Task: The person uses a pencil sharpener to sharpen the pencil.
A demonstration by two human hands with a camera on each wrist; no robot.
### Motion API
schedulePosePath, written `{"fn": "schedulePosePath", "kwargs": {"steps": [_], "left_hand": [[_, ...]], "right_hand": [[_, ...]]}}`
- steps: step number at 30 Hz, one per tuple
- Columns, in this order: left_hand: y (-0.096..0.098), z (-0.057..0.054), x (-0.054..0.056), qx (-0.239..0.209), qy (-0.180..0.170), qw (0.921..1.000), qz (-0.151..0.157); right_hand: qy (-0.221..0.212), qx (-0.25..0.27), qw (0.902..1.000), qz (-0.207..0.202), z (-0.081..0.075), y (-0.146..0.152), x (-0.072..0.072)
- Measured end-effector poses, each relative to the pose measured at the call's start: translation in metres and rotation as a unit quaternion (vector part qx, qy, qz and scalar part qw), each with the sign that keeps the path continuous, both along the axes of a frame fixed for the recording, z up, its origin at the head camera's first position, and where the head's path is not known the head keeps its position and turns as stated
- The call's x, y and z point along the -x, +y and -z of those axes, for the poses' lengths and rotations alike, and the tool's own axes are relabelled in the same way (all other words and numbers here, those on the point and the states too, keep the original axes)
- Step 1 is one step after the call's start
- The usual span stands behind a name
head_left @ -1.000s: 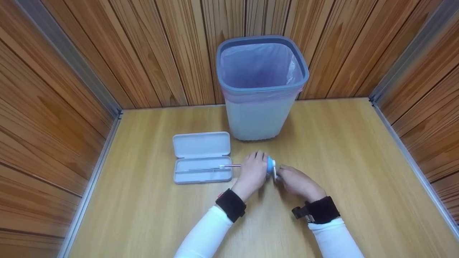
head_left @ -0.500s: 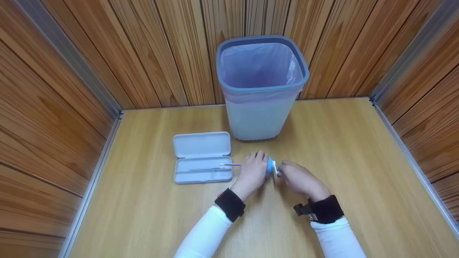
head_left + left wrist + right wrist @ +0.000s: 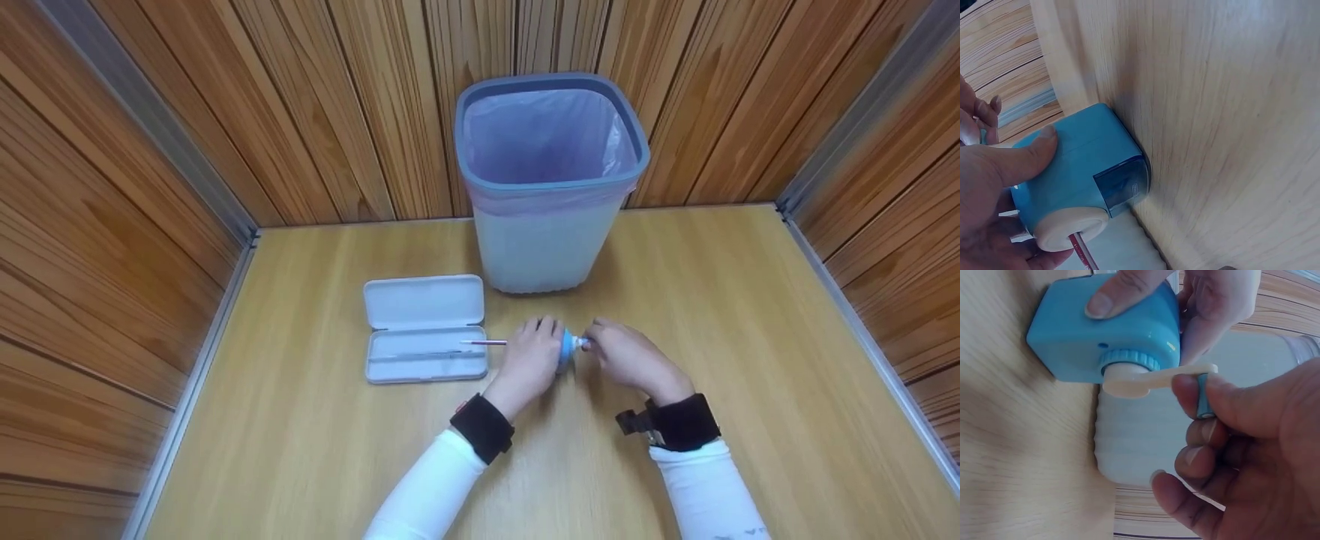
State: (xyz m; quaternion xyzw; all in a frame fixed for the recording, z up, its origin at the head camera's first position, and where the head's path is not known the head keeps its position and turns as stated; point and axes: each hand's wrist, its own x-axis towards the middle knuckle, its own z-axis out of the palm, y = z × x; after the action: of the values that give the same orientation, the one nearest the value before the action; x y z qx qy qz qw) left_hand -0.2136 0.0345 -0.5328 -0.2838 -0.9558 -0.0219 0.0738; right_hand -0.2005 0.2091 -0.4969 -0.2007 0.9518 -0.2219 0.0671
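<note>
My left hand [image 3: 531,358] grips a blue hand-crank pencil sharpener [image 3: 1078,154] on the table, its thumb over the blue body. From the sharpener's cream front ring [image 3: 1069,228] sticks a thin reddish pencil [image 3: 1084,252]; in the head view its pale end reaches over the case. The cream crank arm [image 3: 1165,378] is on the sharpener's other end, facing right. My right hand [image 3: 631,361] pinches the small blue crank knob [image 3: 1203,398] between thumb and index finger, the other fingers loosely curled below. The part of the pencil inside the sharpener is hidden.
An open pale grey pencil case [image 3: 424,302] lies left of the sharpener, with a thin lengthwise strip in its lower half. Behind the hands stands a waste bin [image 3: 544,251] with a plastic liner. Wooden panel walls [image 3: 300,112] enclose the table's back and sides.
My right hand has risen slightly away from me, turning the crank arm from hanging down to pointing toward the right hand. The left hand, sharpener and pencil stay nearly still.
</note>
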Motion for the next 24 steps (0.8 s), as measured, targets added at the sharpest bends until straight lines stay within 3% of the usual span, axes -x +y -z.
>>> {"fn": "schedulePosePath", "kwargs": {"steps": [12,24], "left_hand": [[-0.002,0.003,0.0,-0.008,0.016,0.9998,0.011],[-0.003,0.002,0.001,-0.013,-0.011,0.9998,0.01]], "right_hand": [[0.042,-0.019,0.9989,0.011,-0.001,-0.001,0.011],[0.046,-0.044,0.9976,0.025,-0.003,-0.001,0.017]]}}
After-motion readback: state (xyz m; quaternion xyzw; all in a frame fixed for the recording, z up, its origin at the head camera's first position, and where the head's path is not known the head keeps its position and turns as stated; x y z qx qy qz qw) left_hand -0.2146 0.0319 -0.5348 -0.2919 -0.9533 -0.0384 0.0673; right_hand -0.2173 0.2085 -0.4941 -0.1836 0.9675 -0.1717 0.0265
